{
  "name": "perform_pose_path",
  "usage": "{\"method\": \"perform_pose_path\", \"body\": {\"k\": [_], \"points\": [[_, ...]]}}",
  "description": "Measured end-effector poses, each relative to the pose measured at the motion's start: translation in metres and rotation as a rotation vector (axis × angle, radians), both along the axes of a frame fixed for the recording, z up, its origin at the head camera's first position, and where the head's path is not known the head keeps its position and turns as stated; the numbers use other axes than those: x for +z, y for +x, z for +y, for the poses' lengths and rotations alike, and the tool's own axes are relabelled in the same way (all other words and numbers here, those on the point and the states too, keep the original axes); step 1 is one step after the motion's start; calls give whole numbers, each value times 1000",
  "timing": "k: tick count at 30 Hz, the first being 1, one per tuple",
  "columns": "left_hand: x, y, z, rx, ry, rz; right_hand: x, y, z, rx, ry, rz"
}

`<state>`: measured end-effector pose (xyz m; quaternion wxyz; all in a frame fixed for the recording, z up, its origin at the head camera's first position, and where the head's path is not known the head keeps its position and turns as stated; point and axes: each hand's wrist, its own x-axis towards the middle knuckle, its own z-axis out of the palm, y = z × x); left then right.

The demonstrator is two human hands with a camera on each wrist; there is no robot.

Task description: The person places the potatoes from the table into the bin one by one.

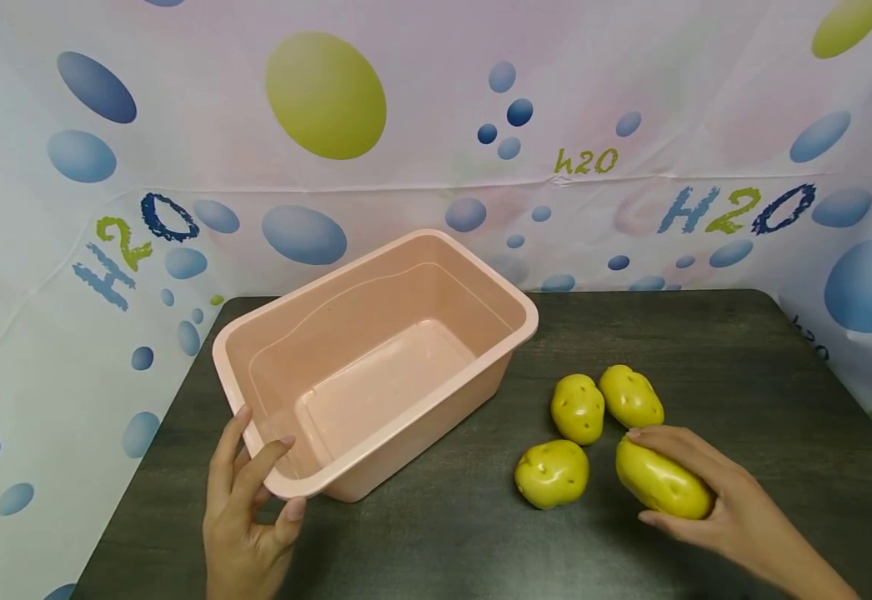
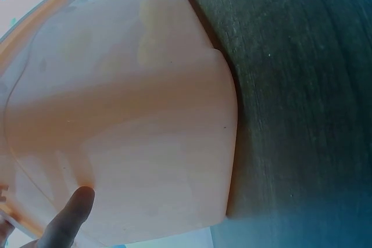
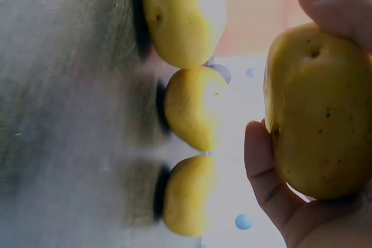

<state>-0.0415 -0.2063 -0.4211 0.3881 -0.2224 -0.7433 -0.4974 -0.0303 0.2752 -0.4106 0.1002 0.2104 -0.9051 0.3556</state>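
My right hand (image 1: 729, 492) grips a yellow potato (image 1: 663, 479) between thumb and fingers. In the right wrist view that potato (image 3: 322, 114) is off the table, with dark eyes on its skin. Three more potatoes lie on the table to its left and behind it: a near one (image 1: 552, 474), a middle one (image 1: 578, 408) and a far one (image 1: 631, 396). At the near left corner of a pink plastic basin (image 1: 413, 408), my left hand (image 1: 248, 508) holds the rim, fingers over the edge and thumb outside. The basin stands at an angle; its visible floor is bare.
The dark wood-grain table (image 1: 436, 542) carries everything. Behind it and along both sides hangs a white sheet (image 1: 436, 100) printed with blue and green ovals and H2O lettering. The basin's right end is close to the potatoes.
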Motion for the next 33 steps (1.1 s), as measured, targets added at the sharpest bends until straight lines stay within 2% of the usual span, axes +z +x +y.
{"method": "perform_pose_path", "body": {"k": [7, 13, 20, 24, 29, 33], "points": [[-1, 0, 0, 4, -2, -11, 16, -14, -9, 107, 5, 32], [-1, 2, 0, 14, 1, -26, 36, -27, -19, 133, 49, 38], [-1, 2, 0, -2, 19, -24, 54, -46, -30, 259, 52, 80], [-1, 3, 1, 8, 7, -24, 69, -56, -40, 333, 37, 51], [-2, 3, 1, 25, -2, -34, 88, -68, -57, 422, -5, -25], [-2, 3, 2, 10, 17, -31, 99, -80, -68, 482, -26, -86]]}}
